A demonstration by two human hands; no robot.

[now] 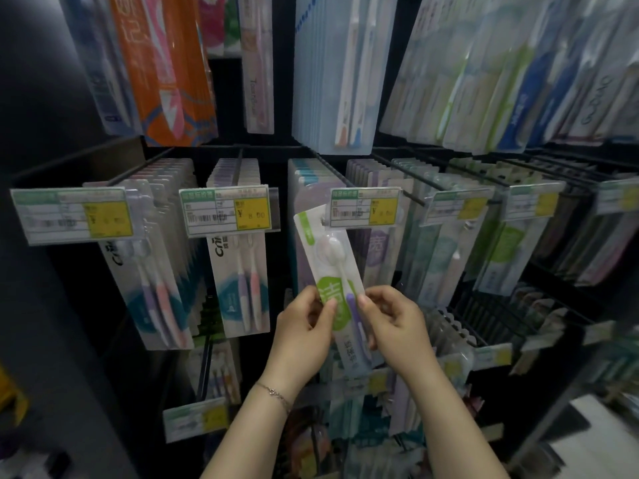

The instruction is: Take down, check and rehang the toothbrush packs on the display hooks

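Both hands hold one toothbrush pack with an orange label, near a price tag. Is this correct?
Not fully: in the head view the label on the toothbrush pack is green, not orange. The left hand and right hand do both hold it, near a price tag.

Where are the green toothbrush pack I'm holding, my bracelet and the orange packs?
green toothbrush pack (331,252), head view, blister over the brush head
bracelet (274,394), head view, chain across the wrist
orange packs (155,63), head view, front card
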